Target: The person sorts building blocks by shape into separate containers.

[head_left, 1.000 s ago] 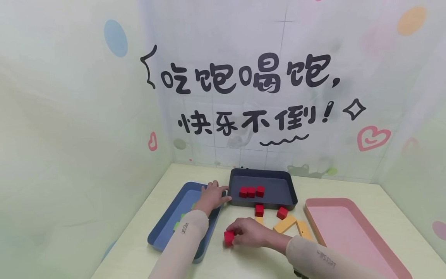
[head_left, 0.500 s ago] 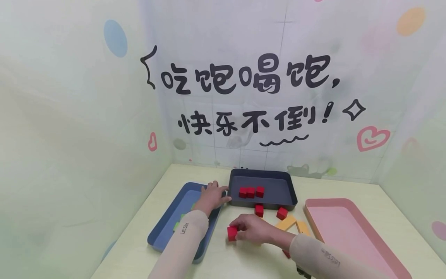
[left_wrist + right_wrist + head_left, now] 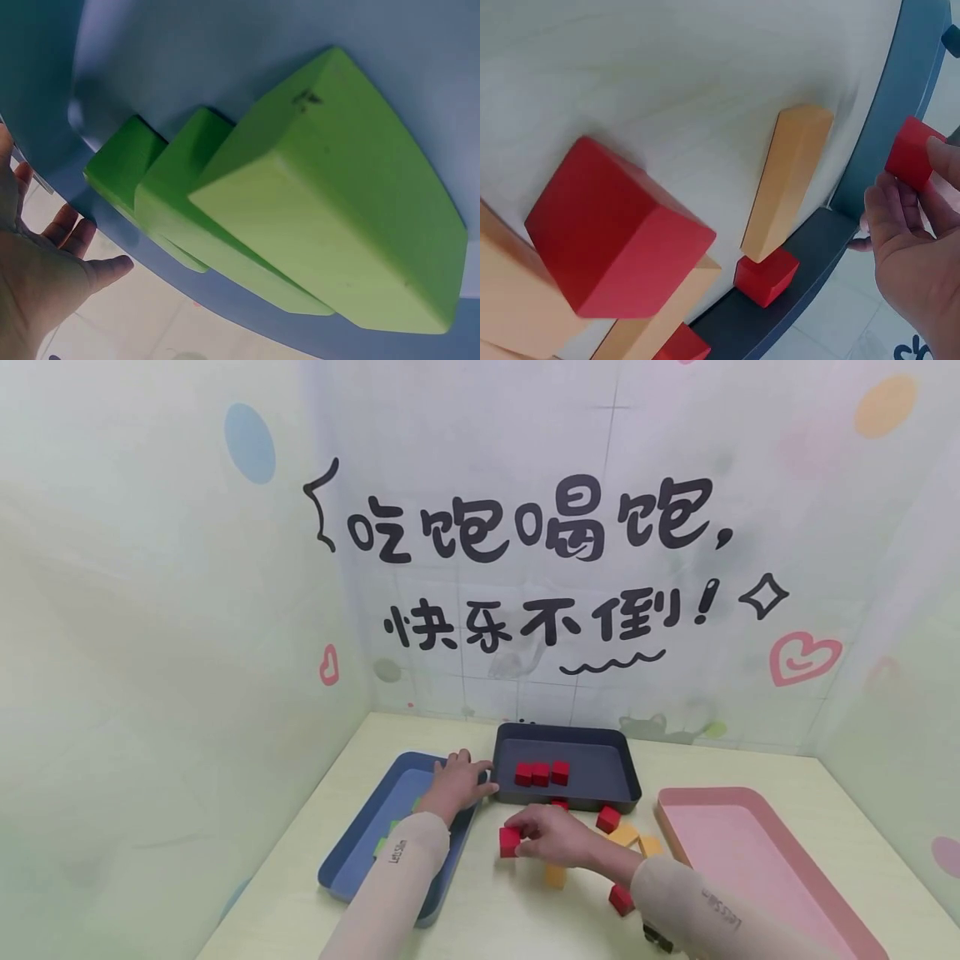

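My right hand point(image 3: 558, 837) pinches a red cube point(image 3: 509, 842) between thumb and fingers, over the table in front of the dark tray point(image 3: 517, 798). The right wrist view shows the same red cube point(image 3: 910, 154) at the fingertips. With fingers spread, my left hand point(image 3: 457, 783) rests at the far right corner of the blue tray point(image 3: 446, 881), its fingertips close to the dark tray's left side. Green blocks point(image 3: 352, 217) lie side by side in the blue tray, mostly covered by the left forearm in the head view. Inside the dark tray sit three red cubes point(image 3: 540, 774).
Yellow blocks point(image 3: 555, 877) lie around and beyond the right hand. Loose red cubes point(image 3: 609, 817) are on the table, one near the right sleeve point(image 3: 622, 900) and another partly hidden behind the hand. A pink tray point(image 3: 720, 827) stands at the right.
My right hand has carried the red cube away from me and slightly rightward, toward the dark tray. Another red cube near the right sleeve has come into view. The left hand stays put.
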`<action>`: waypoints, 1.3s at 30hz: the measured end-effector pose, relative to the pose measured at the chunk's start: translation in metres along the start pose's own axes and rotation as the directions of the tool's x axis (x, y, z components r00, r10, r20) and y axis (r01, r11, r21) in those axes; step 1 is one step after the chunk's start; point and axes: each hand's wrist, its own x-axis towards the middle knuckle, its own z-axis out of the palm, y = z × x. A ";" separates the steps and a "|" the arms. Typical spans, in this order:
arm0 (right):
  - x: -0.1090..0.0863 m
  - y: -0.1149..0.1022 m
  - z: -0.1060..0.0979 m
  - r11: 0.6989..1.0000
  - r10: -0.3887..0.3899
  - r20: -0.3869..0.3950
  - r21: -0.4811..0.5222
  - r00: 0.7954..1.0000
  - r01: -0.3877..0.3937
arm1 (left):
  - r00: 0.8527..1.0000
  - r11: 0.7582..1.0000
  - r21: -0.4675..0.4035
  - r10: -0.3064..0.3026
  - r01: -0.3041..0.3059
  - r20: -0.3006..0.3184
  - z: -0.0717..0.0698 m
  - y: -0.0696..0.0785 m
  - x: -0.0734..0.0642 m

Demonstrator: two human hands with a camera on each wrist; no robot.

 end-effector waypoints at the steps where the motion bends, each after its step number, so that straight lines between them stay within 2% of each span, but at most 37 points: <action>1: 0.000 0.000 -0.002 1.000 0.004 -0.007 -0.003 1.000 -0.004 | 1.000 1.000 0.000 -0.002 0.002 -0.001 0.000 0.000 0.000; 12: 0.008 0.012 -0.027 0.999 0.022 -0.136 -0.029 0.990 -0.027 | 1.000 1.000 -0.001 -0.018 0.018 0.004 0.004 -0.002 0.002; 17: 0.013 0.019 -0.039 0.997 0.080 -0.212 -0.006 0.974 -0.083 | 1.000 1.000 0.004 -0.014 0.014 0.001 0.004 -0.002 0.001; 21: 0.017 0.026 -0.048 0.989 0.148 -0.284 0.035 0.947 -0.144 | 1.000 1.000 0.005 -0.011 0.011 0.003 0.003 -0.001 0.001; 28: 0.021 0.041 -0.065 0.979 0.203 -0.376 0.051 0.904 -0.199 | 1.000 1.000 0.007 -0.002 0.002 0.003 0.003 -0.002 0.001; 34: 0.026 0.053 -0.075 0.957 0.276 -0.449 0.049 0.850 -0.285 | 1.000 1.000 0.000 -0.003 0.003 -0.003 0.004 -0.003 0.001; 39: 0.030 0.060 -0.080 0.936 0.337 -0.497 0.090 0.799 -0.339 | 1.000 1.000 0.000 -0.006 0.006 -0.010 0.004 -0.003 0.001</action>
